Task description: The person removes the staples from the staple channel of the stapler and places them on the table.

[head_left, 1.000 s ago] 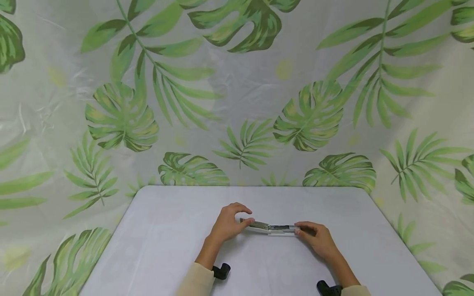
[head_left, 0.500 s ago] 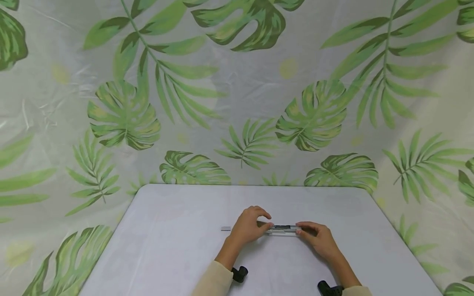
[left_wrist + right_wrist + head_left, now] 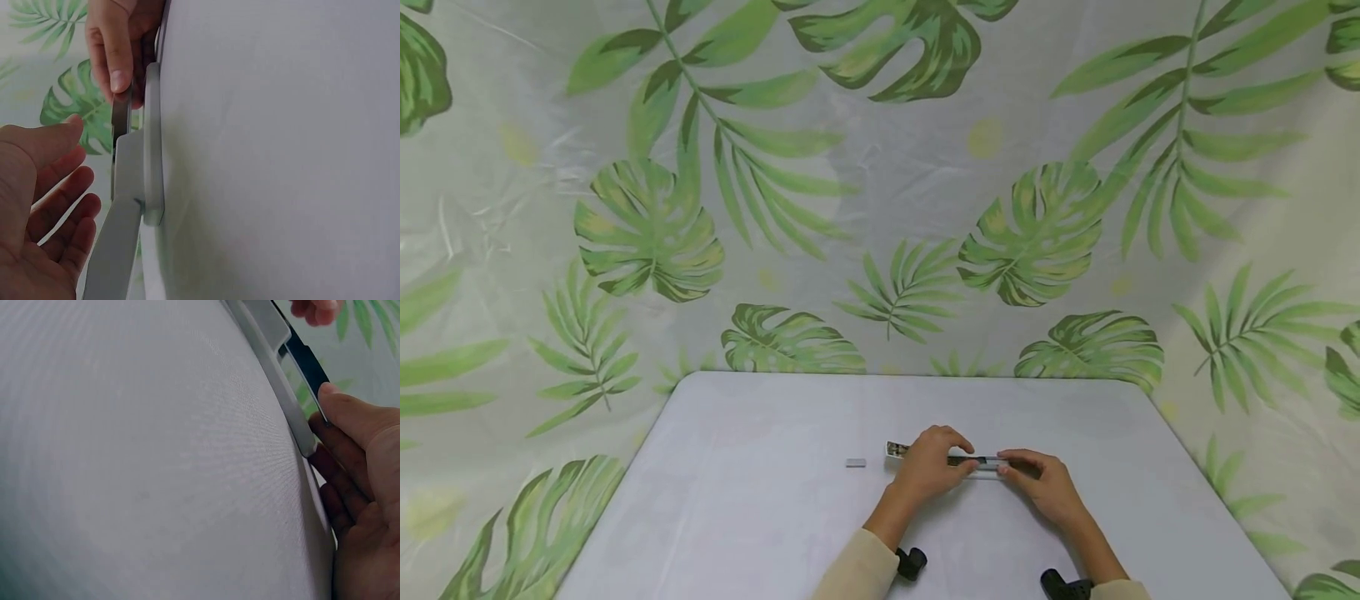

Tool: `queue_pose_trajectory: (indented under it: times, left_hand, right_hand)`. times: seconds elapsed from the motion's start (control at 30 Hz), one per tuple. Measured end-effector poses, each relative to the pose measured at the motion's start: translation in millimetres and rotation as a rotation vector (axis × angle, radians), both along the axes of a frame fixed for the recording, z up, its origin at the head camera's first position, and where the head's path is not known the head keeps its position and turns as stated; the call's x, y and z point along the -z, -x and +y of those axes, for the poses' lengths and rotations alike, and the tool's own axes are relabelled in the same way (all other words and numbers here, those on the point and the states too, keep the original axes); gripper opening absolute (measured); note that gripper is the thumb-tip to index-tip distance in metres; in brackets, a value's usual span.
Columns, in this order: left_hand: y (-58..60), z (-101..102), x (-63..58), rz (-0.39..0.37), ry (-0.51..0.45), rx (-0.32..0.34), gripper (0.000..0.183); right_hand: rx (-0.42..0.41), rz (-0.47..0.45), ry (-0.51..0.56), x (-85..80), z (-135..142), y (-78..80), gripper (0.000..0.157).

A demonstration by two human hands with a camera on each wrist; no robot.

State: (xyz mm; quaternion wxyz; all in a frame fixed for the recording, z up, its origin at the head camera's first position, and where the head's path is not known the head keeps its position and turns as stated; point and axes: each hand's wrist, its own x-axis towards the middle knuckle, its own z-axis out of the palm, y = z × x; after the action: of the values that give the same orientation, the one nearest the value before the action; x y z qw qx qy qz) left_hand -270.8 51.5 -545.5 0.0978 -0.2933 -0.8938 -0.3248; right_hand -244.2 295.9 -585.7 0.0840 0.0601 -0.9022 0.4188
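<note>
Green leaf-printed cloth (image 3: 895,183) fills most of my head feed, rising behind a white desk (image 3: 745,500). Lower middle of that frame, on the desk, I have a pale grey stapler (image 3: 130,165), lying roughly crosswise and swung open: its cover (image 3: 895,450) extends to the left, while the narrow metal magazine (image 3: 306,362) runs above the base toward the right. I see the right hand (image 3: 1041,479) at the stapler's right end; its fingers are closed to a pinch, thumb on one side, and have hold of the magazine's tip. My left hand (image 3: 927,467) screens the stapler's middle in the head view, but the left wrist camera shows its fingers loosely bent, a clear gap between thumb and fingertips, with nothing held; whether they touch the metal I can't tell. Left of the stapler, just apart from the cover, a small grey strip (image 3: 855,462) lies flat. At the bottom edge of the head view I get cream sleeves (image 3: 857,571) and two black wrist cameras (image 3: 912,564).
</note>
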Motion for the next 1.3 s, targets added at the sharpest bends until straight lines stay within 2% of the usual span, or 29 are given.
queue_pose_trajectory:
  times: [0.1, 0.33, 0.53, 0.73, 1.03, 1.3]
  left_hand:
    - [0.7, 7, 2.1, 0.003, 0.003, -0.011, 0.018]
    - [-1.2, 19, 5.4, 0.024, 0.051, -0.085, 0.014]
    - [-3.7, 24, 8.5, 0.094, 0.092, -0.14, 0.016]
    - [-6.1, 27, 10.3, 0.139, 0.11, -0.146, 0.015]
    - [-9.2, 31, 9.8, 0.164, 0.154, -0.161, 0.016]
    - [-9.4, 33, 11.5, 0.138, 0.161, -0.139, 0.019]
  right_hand:
    - [-0.003, -0.001, 0.005, -0.4, 0, 0.3, 0.029]
    - [-0.005, 0.001, 0.003, -2.6, -1, -1.1, 0.028]
    - [-0.011, 0.015, -0.003, -2.5, -3, -2.0, 0.028]
    - [-0.005, 0.016, -0.001, -2.0, -1, -2.0, 0.027]
    - [-0.002, 0.013, 0.003, -2.8, -1, -1.9, 0.028]
    - [-0.017, 0.032, 0.023, -1.7, 0, -2.3, 0.026]
